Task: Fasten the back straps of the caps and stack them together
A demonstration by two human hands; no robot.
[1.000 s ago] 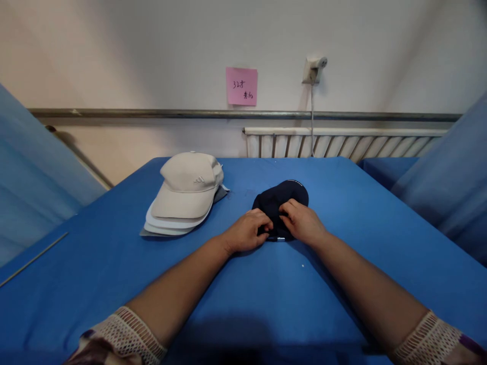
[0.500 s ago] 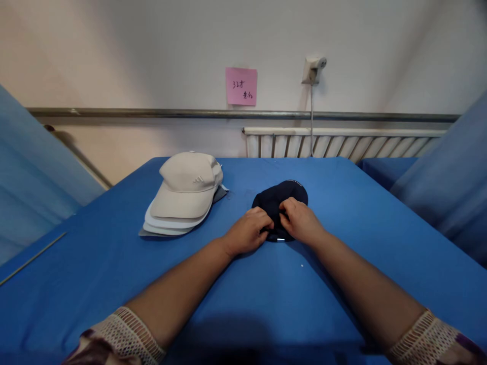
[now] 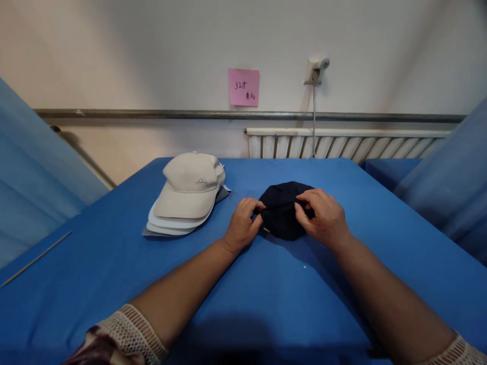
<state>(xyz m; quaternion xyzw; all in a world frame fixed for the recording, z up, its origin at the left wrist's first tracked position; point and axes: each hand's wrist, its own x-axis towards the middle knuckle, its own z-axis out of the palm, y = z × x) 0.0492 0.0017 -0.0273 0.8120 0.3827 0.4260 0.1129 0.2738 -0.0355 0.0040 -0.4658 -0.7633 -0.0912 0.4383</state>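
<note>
A dark navy cap (image 3: 283,215) is between my hands, low over the blue-covered table (image 3: 243,294). My left hand (image 3: 245,222) pinches its left edge between thumb and fingers. On the opposite side, my right hand (image 3: 323,215) has thumb and fingertips closed on the cap's right part. The cloth is folded and bunched, and its brim cannot be made out. To the left of my hands lies a stack of caps with a beige cap (image 3: 188,172) on top, its brim toward me; white and grey brims (image 3: 171,226) stick out beneath.
A thin stick (image 3: 36,258) lies near the table's left edge. Blue curtains (image 3: 38,167) hang on both sides. Behind the table are a wall rail (image 3: 171,114), a radiator (image 3: 342,144), a pink note (image 3: 243,87) and a plugged-in socket (image 3: 315,71) with a hanging cord.
My right hand has moved right, still gripping the dark cap, and the cap has turned and spread wider. My left hand has shifted slightly up to its left edge. The stack stays put.
</note>
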